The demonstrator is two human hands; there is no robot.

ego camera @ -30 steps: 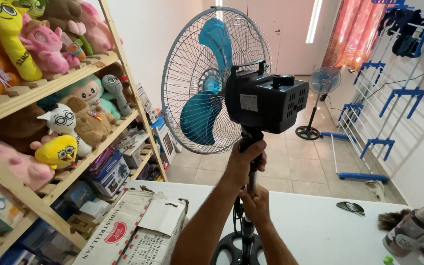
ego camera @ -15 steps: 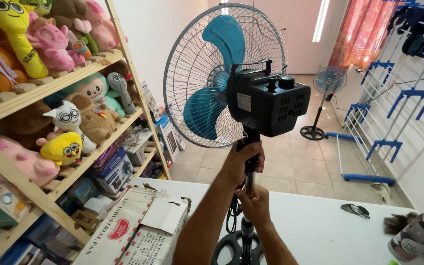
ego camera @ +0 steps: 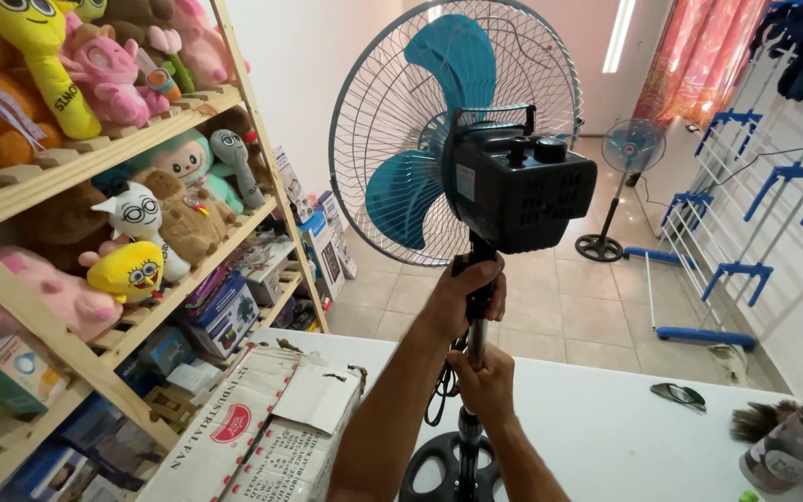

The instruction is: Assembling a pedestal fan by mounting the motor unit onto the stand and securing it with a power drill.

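A tall wooden shelf (ego camera: 95, 363) full of soft plush toys (ego camera: 132, 270) stood far off to the left of the fingers. A big pedestal fan with blue blades and a round wire cage (ego camera: 448, 139) stood on the white table (ego camera: 606, 418), and its black motor box (ego camera: 522, 191) sat just above the fingers. The fan's thin metal pole (ego camera: 476, 344) ran straight down through both hands to the round black base (ego camera: 448, 469) below them.

The left hand (ego camera: 471, 293) was wrapped tight around the top of the pole, right under the motor box. The right hand (ego camera: 487, 381) gripped the pole just below it, fingers closed around it too.

A torn cardboard box (ego camera: 271, 432) lay near, left of the lower fingers. A small blue fan (ego camera: 629, 149) stood well apart on the tiled floor.
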